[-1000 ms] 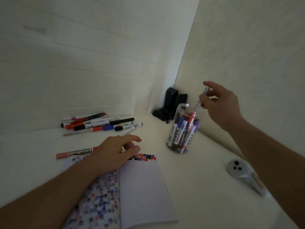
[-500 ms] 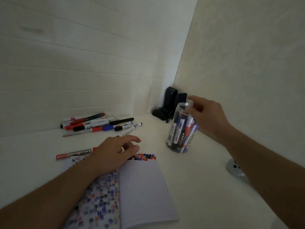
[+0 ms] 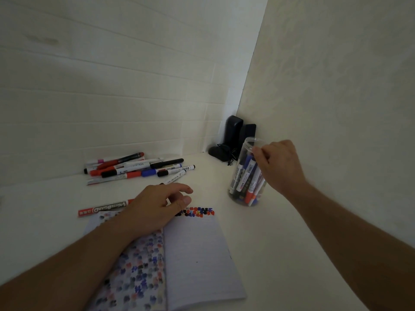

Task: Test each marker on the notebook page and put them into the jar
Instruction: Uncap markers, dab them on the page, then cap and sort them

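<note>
Right grip (image 3: 278, 167) apparently curled on jar (image 3: 243, 176) rim | left grip (image 3: 157, 205) relaxed on notebook (image 3: 197, 254)

The right hand (image 3: 278, 167) no longer holds a marker above the jar (image 3: 247, 173); that marker now stands inside with the others. The hand has lowered to the jar's rim, fingers curled at its right side.

head view looks forward and down, close over the table (image 3: 258, 232) corner.
</note>
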Demonstrator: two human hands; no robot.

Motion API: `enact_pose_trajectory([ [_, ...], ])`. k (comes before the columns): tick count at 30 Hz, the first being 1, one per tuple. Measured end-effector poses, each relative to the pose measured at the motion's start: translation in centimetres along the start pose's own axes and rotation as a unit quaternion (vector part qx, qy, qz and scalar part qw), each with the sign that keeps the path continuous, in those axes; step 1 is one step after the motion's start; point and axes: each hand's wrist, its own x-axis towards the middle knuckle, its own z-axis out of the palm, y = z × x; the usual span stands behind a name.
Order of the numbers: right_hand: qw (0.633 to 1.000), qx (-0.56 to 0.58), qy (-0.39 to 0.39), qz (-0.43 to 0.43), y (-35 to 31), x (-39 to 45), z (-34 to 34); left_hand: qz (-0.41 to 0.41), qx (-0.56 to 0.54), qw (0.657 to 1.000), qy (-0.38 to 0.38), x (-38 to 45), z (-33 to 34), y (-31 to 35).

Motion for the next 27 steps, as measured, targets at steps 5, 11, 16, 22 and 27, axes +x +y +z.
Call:
enact_pose_trajectory([
  [5,0.998,0.049,-0.012,0.028,-0.1,0.0,0.0,0.003,0.015,1.000,0.006,0.1,-0.1,0.1],
  [11,0.963,0.166,0.209,0.026,-1.6,-2.0,-1.0,0.036,0.182,0.981,0.061,0.8,-2.5,-0.2],
  [16,0.944,0.289,-0.136,-0.078,-8.8,-6.3,1.9,-0.127,0.261,0.955,-0.063,0.5,-7.7,-1.9],
  [22,0.918,0.227,-0.270,-0.184,-14.2,-8.5,5.7,-0.245,0.270,0.922,-0.134,-0.4,-10.2,-3.6],
  [27,0.922,0.130,-0.272,-0.243,-14.7,-8.9,5.7,-0.212,0.324,0.919,-0.070,0.5,-9.1,-3.0],
])
